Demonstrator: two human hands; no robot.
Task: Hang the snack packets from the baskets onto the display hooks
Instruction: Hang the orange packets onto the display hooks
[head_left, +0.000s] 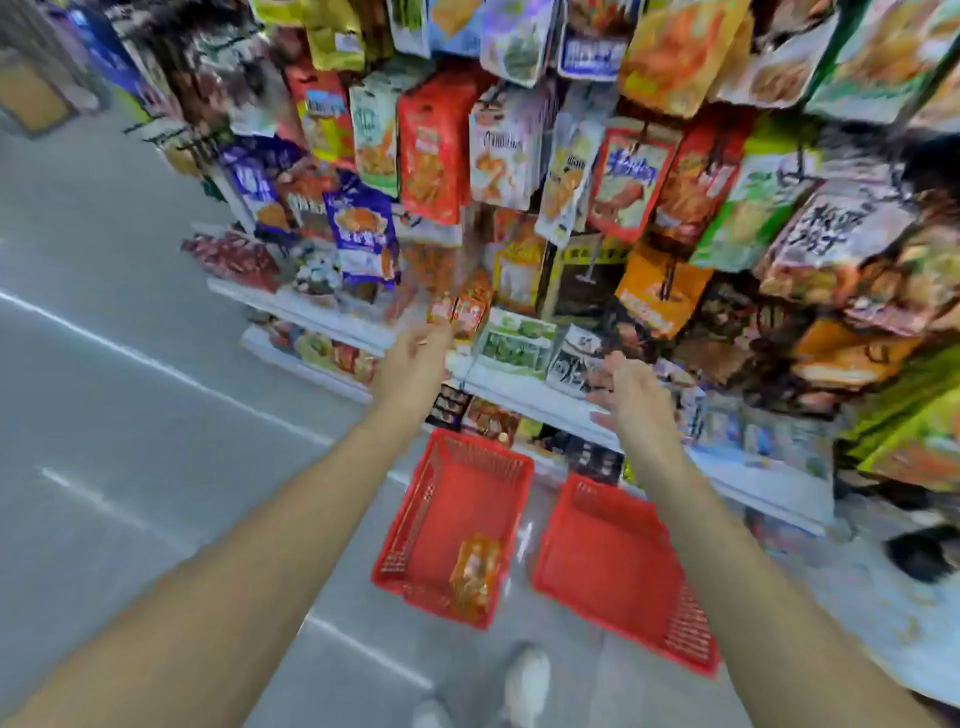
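Note:
My left hand (415, 358) is raised toward the rack and pinches a small red-orange snack packet (462, 309) at its lower edge, in front of the hanging rows. My right hand (626, 392) hovers to the right of it, fingers loosely spread and holding nothing. Below them two red plastic baskets stand on the floor. The left basket (415, 519) holds one orange packet (475, 569) near its front wall. Inside the right basket (613, 561) I see no packets. The picture is blurred by motion.
Many snack packets hang on display hooks (519, 156) across the upper half. White shelves (530, 395) with more goods run below them. The grey aisle floor (130, 415) stretches to the left. My shoe (524, 680) is at the bottom.

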